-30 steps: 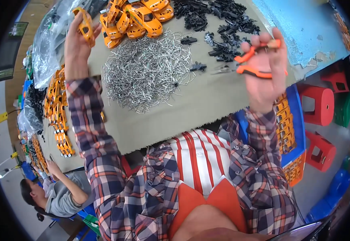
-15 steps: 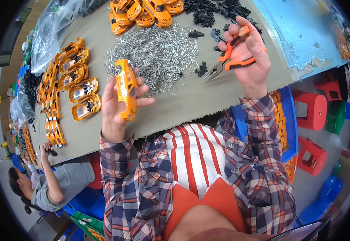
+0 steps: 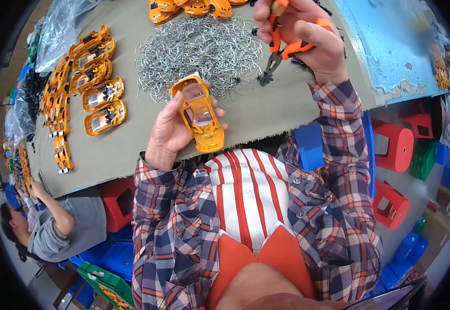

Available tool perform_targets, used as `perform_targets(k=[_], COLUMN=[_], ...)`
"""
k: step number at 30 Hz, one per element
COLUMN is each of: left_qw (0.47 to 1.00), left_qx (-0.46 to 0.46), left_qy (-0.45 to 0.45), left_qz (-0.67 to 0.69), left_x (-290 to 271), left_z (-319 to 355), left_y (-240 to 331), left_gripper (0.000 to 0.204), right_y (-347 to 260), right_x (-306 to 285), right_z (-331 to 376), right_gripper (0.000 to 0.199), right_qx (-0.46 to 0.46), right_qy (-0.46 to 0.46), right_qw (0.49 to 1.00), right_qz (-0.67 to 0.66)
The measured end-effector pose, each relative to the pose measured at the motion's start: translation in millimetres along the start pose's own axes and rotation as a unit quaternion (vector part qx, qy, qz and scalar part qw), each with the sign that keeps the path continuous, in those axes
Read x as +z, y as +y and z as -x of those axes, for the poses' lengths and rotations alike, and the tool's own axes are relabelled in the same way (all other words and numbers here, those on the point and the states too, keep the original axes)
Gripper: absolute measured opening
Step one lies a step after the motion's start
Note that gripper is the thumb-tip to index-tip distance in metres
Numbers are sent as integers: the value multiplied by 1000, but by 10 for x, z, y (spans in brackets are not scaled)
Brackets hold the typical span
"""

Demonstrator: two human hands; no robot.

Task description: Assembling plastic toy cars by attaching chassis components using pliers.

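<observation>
My left hand (image 3: 169, 126) grips an orange toy car body shell (image 3: 209, 138) near the table's front edge, its hollow inside turned up toward me. In my right hand (image 3: 324, 49) is a pair of pliers (image 3: 298, 48) with orange and black handles. Their jaws meet a small black plastic part (image 3: 265, 78) at the right of the wire pile; whether they pinch it I cannot tell. Between and beyond my hands spreads a heap of thin bent metal wire pieces (image 3: 194, 51). More black parts (image 3: 300, 63) lie partly hidden behind the right hand.
Rows of orange car shells (image 3: 105, 118) stand at the left of the cloth-covered table (image 3: 147, 147), with more shells (image 3: 196, 7) piled at the far side. A co-worker (image 3: 72, 227) sits at the left. Red stools (image 3: 393, 147) are on the right.
The shell has turned from its side to show its inside, and my left hand has moved right. My right hand has moved slightly up, bringing the plier jaws to the black part.
</observation>
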State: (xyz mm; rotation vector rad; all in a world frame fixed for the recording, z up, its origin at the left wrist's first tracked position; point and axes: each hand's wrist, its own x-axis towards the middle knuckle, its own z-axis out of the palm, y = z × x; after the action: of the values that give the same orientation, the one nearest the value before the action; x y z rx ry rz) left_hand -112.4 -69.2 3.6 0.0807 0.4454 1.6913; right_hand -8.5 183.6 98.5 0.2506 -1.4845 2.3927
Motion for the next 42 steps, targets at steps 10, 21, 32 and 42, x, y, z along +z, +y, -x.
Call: perform_targets(k=[10, 21, 32, 42], left_qw=[986, 989, 989, 990], left_qx=[32, 31, 34, 41], left_qy=[32, 25, 57, 40], left_qz=[-162, -142, -134, -128], left_x=[90, 23, 47, 116], left_z=[-58, -275, -294, -258], left_y=[-63, -108, -104, -112], left_gripper=[68, 69, 65, 58], right_y=[174, 200, 755, 774], right_x=[-89, -42, 566, 636], right_z=[-107, 374, 330, 358], right_gripper=[43, 39, 40, 39], right_qx=[32, -229, -289, -249], right_qy=[-34, 121, 87, 78], right_qw=[999, 965, 953, 964], right_qz=[-14, 31, -39, 49])
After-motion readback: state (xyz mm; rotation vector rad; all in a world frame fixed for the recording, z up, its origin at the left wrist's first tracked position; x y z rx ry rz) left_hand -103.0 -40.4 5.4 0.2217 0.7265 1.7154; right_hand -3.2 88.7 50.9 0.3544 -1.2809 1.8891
